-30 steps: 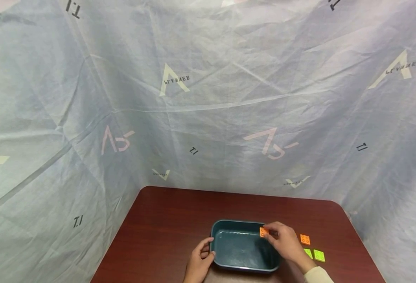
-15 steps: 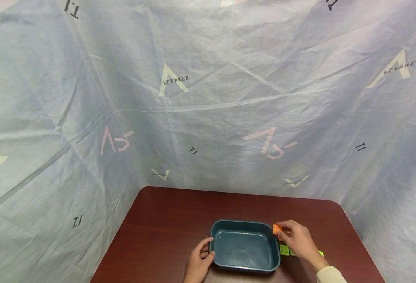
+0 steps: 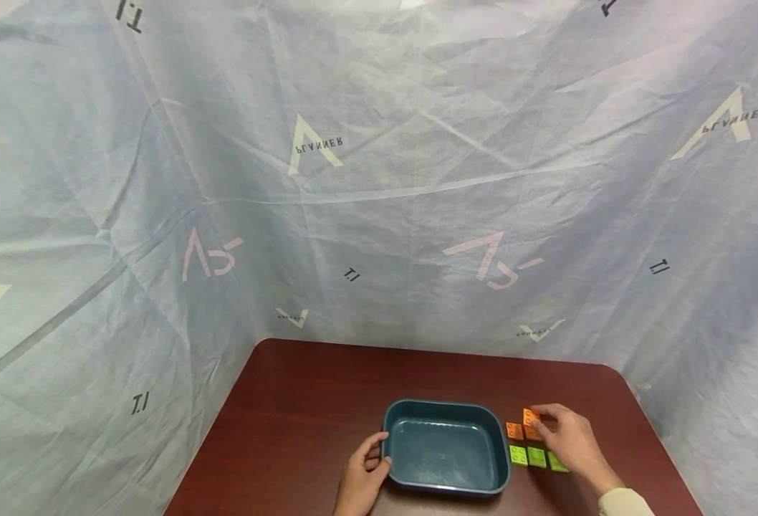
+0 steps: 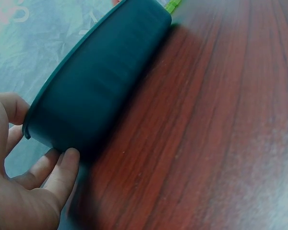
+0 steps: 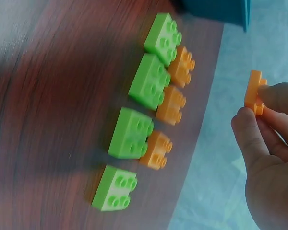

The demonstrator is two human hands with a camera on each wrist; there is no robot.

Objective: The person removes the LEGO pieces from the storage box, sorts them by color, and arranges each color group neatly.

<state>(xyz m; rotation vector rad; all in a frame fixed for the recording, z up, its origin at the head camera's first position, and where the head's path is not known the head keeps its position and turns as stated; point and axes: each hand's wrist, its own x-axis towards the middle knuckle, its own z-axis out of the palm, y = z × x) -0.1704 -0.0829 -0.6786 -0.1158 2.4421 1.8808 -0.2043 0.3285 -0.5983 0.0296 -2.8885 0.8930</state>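
Note:
My right hand (image 3: 574, 438) pinches an orange toy building brick (image 5: 252, 91) between thumb and fingers, raised above the table right of a dark teal tray (image 3: 443, 490). Under it in the right wrist view lie two rows: several green toy bricks (image 5: 130, 133) and three orange toy bricks (image 5: 171, 105), studs showing. In the head view the hand covers part of both rows. My left hand (image 3: 362, 476) holds the left end of the tray. The left wrist view shows a finger at its rim and other fingertips against the outer wall (image 4: 86, 86).
The dark red-brown table (image 3: 314, 401) has rounded far corners. A grey printed sheet (image 3: 379, 215) hangs behind it and along both sides. The bricks lie close to the tray's right wall.
My right hand has moved right with the orange brick, from over the tray to above the brick rows, uncovering green and orange bricks beside the tray. My left hand stays put.

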